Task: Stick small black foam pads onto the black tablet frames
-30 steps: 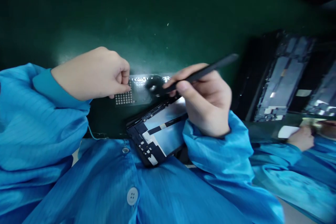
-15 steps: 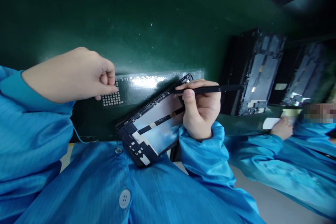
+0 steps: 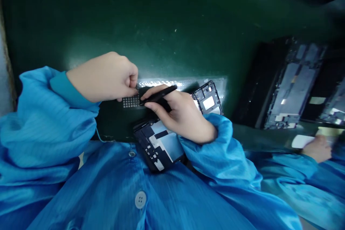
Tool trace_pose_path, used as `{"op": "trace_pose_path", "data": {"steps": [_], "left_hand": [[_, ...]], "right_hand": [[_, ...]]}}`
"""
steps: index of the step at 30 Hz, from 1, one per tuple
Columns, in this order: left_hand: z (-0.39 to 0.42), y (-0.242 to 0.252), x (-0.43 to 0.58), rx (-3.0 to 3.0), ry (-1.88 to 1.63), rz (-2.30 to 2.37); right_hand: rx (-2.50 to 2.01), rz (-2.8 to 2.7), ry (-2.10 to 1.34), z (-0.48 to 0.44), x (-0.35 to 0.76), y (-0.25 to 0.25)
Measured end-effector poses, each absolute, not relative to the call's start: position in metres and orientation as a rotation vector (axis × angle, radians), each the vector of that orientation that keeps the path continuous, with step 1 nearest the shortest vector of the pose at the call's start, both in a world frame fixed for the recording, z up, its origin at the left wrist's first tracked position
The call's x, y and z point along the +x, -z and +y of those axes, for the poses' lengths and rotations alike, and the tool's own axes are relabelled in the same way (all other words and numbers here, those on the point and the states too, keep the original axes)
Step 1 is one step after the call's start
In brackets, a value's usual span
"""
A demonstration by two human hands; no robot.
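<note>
My left hand (image 3: 106, 77) is closed in a pinch on the edge of a clear sheet (image 3: 224, 83) lying on the table. Rows of small grey square pads (image 3: 130, 102) sit on the sheet's left end, just below those fingertips. Black tweezers (image 3: 163, 93) are gripped in my right hand (image 3: 183, 113), their tip close to the pads. The tip itself is mostly hidden by the fingers. Under my right hand and wrist, an open device housing (image 3: 172, 145) leans at a slant between the table edge and my body, its middle covered by the hand.
Stacked device housings (image 3: 285, 90) stand on the green table (image 3: 151, 25) to the right, with another stack beyond. At the far right, a co-worker's hand (image 3: 318, 148) is beside a white card-like piece (image 3: 302, 141).
My right hand has moved left with the tweezers, from over the housing to the pads. My left hand keeps its pinch at the sheet. The view has shifted, so everything sits further right.
</note>
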State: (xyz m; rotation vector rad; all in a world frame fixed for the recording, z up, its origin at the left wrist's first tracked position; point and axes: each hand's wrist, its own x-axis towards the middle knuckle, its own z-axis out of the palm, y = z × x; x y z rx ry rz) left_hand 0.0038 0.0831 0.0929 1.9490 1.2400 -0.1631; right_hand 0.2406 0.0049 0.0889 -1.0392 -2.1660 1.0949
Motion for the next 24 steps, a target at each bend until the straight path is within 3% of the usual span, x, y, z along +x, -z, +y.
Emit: {"op": "trace_pose_path", "data": {"steps": [11,16,20,24], "left_hand": [[0.087,-0.080,-0.004,2.025,0.213,1.132],[0.086,-0.088,-0.004,2.071,0.257,1.141],[0.043,-0.104,0.016,2.234,-0.036,1.216],[-0.014,-0.103,0.047,2.378,-0.130,1.181]], "right_hand": [[-1.113,-2.077,-1.227,0.010,0.240,-0.081],[-1.079,-1.462,-1.506,0.000,0.267,-0.094],[-1.252,-1.112,-1.264,-0.047,0.332,-0.104],[-1.523,-1.202,-1.082,-0.102,0.386,-0.094]]}}
